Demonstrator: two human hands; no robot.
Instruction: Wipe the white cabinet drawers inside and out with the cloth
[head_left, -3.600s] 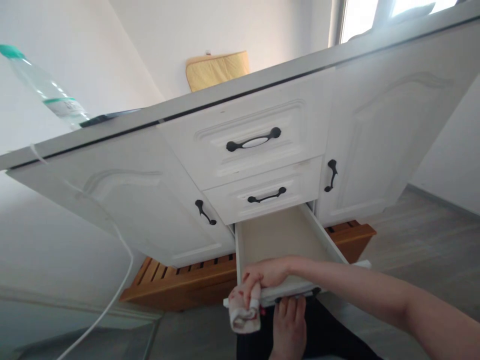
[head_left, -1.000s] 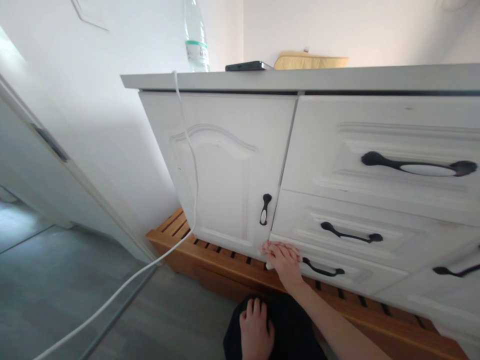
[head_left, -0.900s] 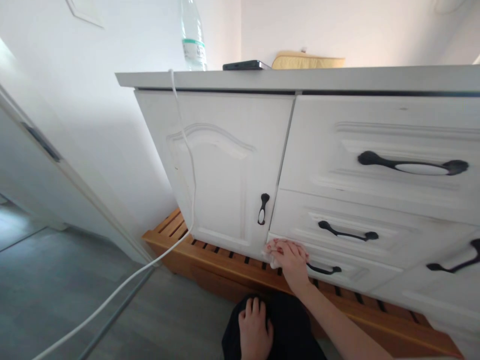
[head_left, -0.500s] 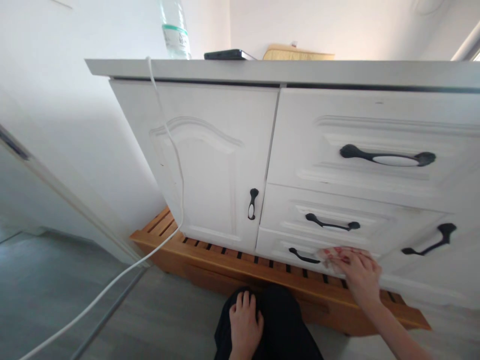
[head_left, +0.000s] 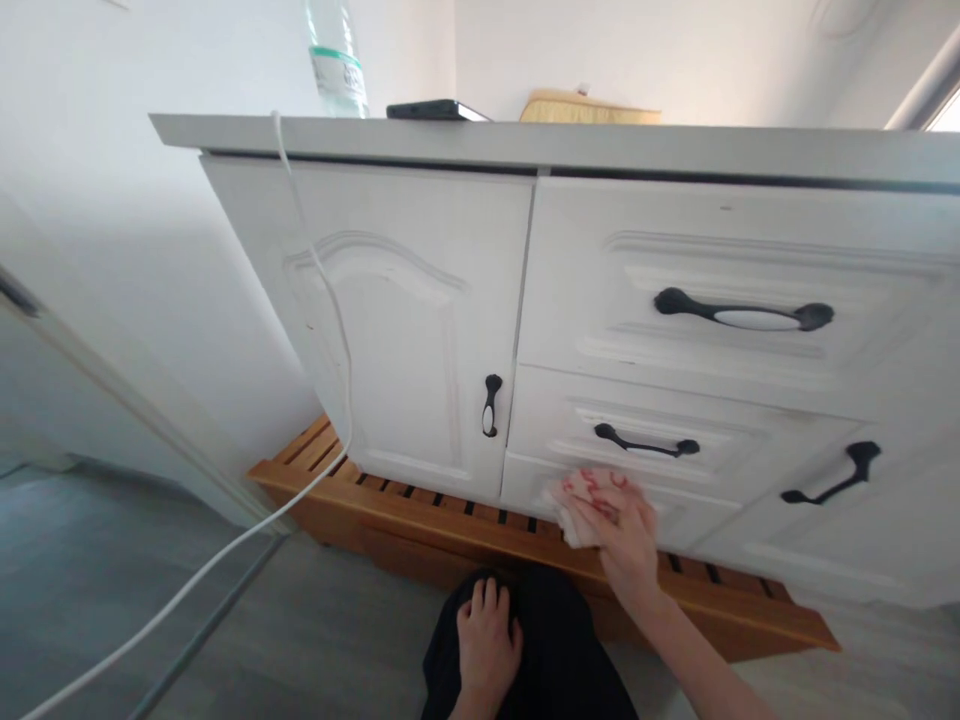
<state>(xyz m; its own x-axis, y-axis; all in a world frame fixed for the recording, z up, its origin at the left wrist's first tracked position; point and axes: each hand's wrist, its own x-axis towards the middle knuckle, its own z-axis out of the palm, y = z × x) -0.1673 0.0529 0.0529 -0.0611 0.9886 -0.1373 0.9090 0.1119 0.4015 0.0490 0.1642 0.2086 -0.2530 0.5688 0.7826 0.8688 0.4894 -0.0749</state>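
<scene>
A white cloth with red markings (head_left: 589,500) is pressed by my right hand (head_left: 630,545) against the lowest drawer front of the white cabinet (head_left: 405,330). The cloth and my fingers cover that drawer's handle. Just above them is the black handle of the middle drawer (head_left: 646,442). My left hand (head_left: 487,640) lies on my dark-clothed knee, fingers loosely spread, holding nothing.
Below the cabinet runs a slatted wooden bench (head_left: 420,532). A white cable (head_left: 341,330) hangs from the countertop (head_left: 480,143) across the left door to the floor. On top stand a plastic bottle (head_left: 337,75), a dark flat device (head_left: 431,110) and a yellow object (head_left: 589,108).
My right hand has moved left along the lowest drawer with the cloth, now covering its handle. My left hand stays on my knee. The view has shifted slightly.
</scene>
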